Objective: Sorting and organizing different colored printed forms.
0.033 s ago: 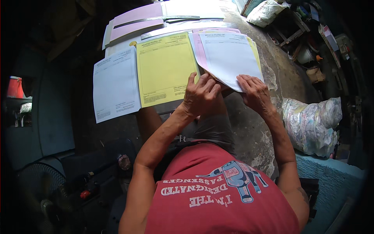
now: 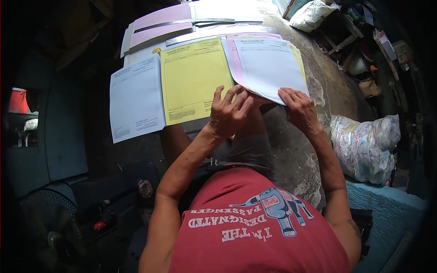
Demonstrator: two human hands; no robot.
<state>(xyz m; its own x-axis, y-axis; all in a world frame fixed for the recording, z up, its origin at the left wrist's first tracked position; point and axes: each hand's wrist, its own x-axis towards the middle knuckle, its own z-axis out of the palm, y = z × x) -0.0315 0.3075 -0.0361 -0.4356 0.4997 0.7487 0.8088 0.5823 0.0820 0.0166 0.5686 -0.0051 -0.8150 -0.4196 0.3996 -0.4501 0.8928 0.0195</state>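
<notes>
A loose stack of printed forms, white on top (image 2: 271,63), lies at the right, its near edge lifted and curved. My right hand (image 2: 298,109) grips that edge near the right corner, fingers over the top sheet and thumb hidden. At the left corner my left hand (image 2: 229,113) has its fingers bent at the raised edge; the thumb is hidden, and the fingertips appear to pinch the sheets there. Pink sheets (image 2: 234,59) show under the white one. Beside the left hand lies a yellow form stack (image 2: 193,77), and farther left a white form stack (image 2: 136,98).
Behind the forms are a metal strip (image 2: 200,35) and pink-and-white paper stacks (image 2: 159,36). A plastic-wrapped bundle (image 2: 364,145) sits at the right on a blue ledge (image 2: 387,204). A fan (image 2: 50,218) stands at the lower left.
My left hand has shifted slightly left and toward me, its fingers a little more spread. A pink strip now shows below the lifted edge. My right hand is almost unmoved.
</notes>
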